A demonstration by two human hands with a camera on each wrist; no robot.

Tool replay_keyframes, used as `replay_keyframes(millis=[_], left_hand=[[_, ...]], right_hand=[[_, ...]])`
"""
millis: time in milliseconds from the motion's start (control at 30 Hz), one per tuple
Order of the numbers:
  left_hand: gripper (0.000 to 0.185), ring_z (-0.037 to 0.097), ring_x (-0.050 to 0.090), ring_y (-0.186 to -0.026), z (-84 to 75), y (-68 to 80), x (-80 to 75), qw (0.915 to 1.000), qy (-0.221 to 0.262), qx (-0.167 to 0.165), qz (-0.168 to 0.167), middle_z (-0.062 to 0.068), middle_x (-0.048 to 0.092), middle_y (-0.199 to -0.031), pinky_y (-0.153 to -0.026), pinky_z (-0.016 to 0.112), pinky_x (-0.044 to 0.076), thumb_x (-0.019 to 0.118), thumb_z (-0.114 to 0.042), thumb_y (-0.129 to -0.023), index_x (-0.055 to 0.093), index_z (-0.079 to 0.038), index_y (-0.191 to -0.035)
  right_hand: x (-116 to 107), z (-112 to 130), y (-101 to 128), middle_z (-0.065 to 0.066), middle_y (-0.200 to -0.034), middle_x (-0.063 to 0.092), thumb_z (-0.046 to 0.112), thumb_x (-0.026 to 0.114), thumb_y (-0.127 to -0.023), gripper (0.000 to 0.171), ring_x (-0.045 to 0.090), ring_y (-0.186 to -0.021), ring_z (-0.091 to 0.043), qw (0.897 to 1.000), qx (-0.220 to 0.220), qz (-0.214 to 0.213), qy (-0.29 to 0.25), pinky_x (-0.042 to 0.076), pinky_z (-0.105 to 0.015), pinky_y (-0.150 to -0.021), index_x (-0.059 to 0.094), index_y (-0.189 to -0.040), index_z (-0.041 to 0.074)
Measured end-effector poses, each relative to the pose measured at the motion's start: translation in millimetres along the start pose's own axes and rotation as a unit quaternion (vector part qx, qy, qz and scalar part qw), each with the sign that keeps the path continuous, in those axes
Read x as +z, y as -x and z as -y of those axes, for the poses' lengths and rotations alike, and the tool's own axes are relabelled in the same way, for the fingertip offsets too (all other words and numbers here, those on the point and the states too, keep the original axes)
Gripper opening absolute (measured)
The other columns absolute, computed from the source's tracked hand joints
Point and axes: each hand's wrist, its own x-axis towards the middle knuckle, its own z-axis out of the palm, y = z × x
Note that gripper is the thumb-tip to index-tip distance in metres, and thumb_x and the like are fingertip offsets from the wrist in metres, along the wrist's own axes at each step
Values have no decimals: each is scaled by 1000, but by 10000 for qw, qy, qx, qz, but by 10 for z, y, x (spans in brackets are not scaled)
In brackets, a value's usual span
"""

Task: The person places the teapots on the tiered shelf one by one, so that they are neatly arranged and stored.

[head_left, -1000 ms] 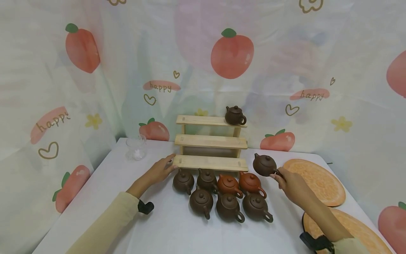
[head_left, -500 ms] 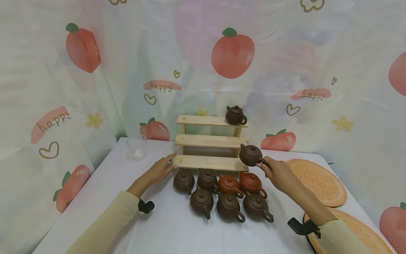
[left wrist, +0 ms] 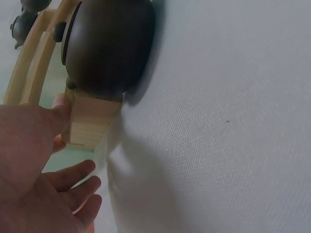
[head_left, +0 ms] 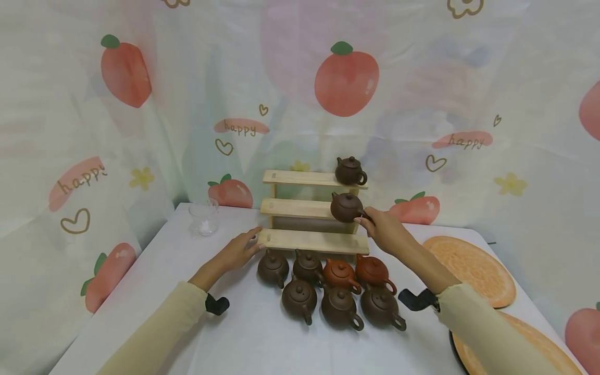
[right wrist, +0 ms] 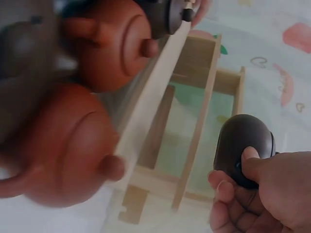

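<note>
The held teapot (head_left: 346, 207) is small, round and dark brown, with a knobbed lid and a short spout pointing toward 9 o'clock. The right hand (head_left: 382, 229) grips it by its handle side: in the right wrist view the thumb lies on the pot's dark body and the other fingers curl beneath, so the grip is closed on the pot. The pot sits at about 10 o'clock from that hand, at the right end of the middle step of the wooden stepped shelf (head_left: 300, 209); whether its base touches the step cannot be told. A second dark teapot (head_left: 349, 171) stands on the top step, directly at 12 o'clock from the held one.

The left hand (head_left: 238, 250) lies with fingers nearly straight, fingertips touching the left end of the shelf's lowest step, holding nothing. Just at 3 o'clock from it, on the white surface (head_left: 244, 333), stands a cluster of teapots (head_left: 330, 289), brown and reddish.
</note>
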Motion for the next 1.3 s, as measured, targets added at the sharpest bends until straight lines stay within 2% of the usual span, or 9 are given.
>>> replay_keyframes(millis=[300, 433, 767, 933, 1033, 1100, 1167, 1233, 1300], left_hand=[[60, 49, 43, -147, 10, -5, 7, 10000, -31, -9, 2, 33, 48, -155, -121, 62, 35, 55, -29, -112, 35, -3, -163], [60, 49, 42, -148, 7, -4, 0, 10000, -42, -2, -21, 32, 47, -156, -121, 62, 34, 55, -29, -112, 35, -3, -163], [62, 48, 39, -151, 1, 3, -11, 10000, 14, -12, 64, 31, 43, -160, -122, 62, 34, 55, -30, -112, 34, -4, -164], [62, 47, 40, -151, 5, -11, -13, 10000, -2, 8, 45, 31, 43, -160, -122, 61, 33, 55, -30, -112, 34, -4, -164], [61, 48, 42, -149, 6, -9, -17, 10000, -25, 46, 9, 31, 45, -159, -121, 61, 35, 56, -29, -112, 35, -3, -163], [61, 48, 42, -149, 4, -3, -23, 10000, -19, 39, -9, 31, 46, -158, -121, 61, 35, 56, -28, -112, 35, -3, -163], [60, 48, 43, -148, 1, 5, -31, 10000, -9, 69, -39, 31, 46, -157, -121, 62, 36, 57, -27, -111, 36, -2, -162], [60, 48, 43, -148, -2, 7, -38, 10000, 8, 85, -30, 32, 47, -156, -120, 62, 36, 57, -27, -111, 36, -2, -162], [60, 48, 44, -147, -6, 11, -44, 9999, 5, 99, -18, 32, 47, -156, -120, 62, 36, 56, -27, -111, 36, -2, -162]], right_hand=[[-20, 175, -434, -9, -70, 57, 19, 56, -111, 28, 52, -57, -20, 9998, -135, -135, -108, 41, -34, -59, 56, -88, 3], [-30, 250, -618, -11, -74, 62, 21, 54, -112, 29, 56, -60, -22, 9999, 18, -89, -106, 43, -36, -61, 58, -92, 0], [10, 376, -990, -11, -75, 50, 23, 51, -114, 29, 47, -62, -23, 9991, 382, -173, 16, 38, -36, -61, 55, -94, 2], [26, 398, -1135, -13, -78, 52, 22, 49, -114, 31, 52, -67, -28, 9985, 494, -162, 147, 41, -40, -65, 55, -92, 1], [45, 407, -1205, -20, -89, 61, 24, 48, -115, 33, 62, -81, -37, 9981, 604, -38, 132, 50, -47, -75, 61, -107, -6], [67, 409, -1249, -26, -106, 66, 26, 48, -115, 38, 66, -101, -43, 9976, 684, 39, 108, 54, -52, -89, 61, -126, -8], [90, 413, -1285, -31, -123, 66, 26, 47, -115, 46, 64, -117, -48, 9974, 710, 74, 94, 52, -57, -101, 55, -141, -10], [112, 414, -1313, -32, -130, 64, 26, 47, -115, 48, 61, -124, -50, 9974, 705, 59, 124, 51, -58, -105, 53, -144, -11], [130, 416, -1335, -32, -127, 65, 26, 48, -115, 46, 63, -120, -50, 9975, 684, 31, 162, 52, -57, -102, 55, -141, -12]])
